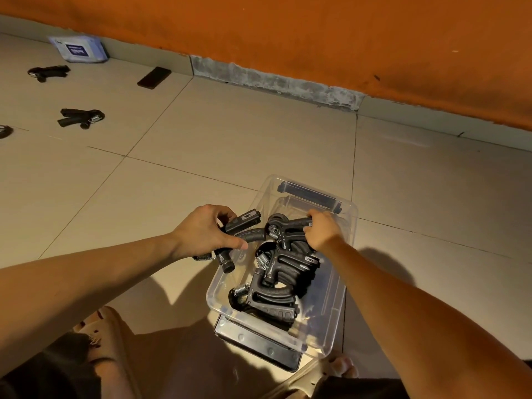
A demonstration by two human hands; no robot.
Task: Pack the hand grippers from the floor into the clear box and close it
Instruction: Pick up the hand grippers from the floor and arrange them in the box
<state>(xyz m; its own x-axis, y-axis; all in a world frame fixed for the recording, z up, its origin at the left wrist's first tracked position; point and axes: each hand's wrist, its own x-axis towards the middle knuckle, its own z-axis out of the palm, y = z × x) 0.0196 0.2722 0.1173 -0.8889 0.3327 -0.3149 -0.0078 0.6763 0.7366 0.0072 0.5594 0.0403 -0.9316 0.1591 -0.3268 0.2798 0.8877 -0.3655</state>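
The left hand point(204, 231) is curling round black grippers point(244, 223), seemingly two, holding them just over the left rim of the clear box point(218, 289), handles pointing into it. The right hand point(322, 230) is reaching into the box's far end, fingers gripping the handle of a gripper point(290, 226) lying there. Piled grippers point(282, 272) are filling the box nearer the person, springs to the left. A lid point(259, 341) is showing under its near end. Two loose grippers point(82, 118) are lying well apart from the hands on the floor point(230, 139) at far left, near a pack point(77, 49) with a blue label. Its print and the small tags on the handles are too blurred to read
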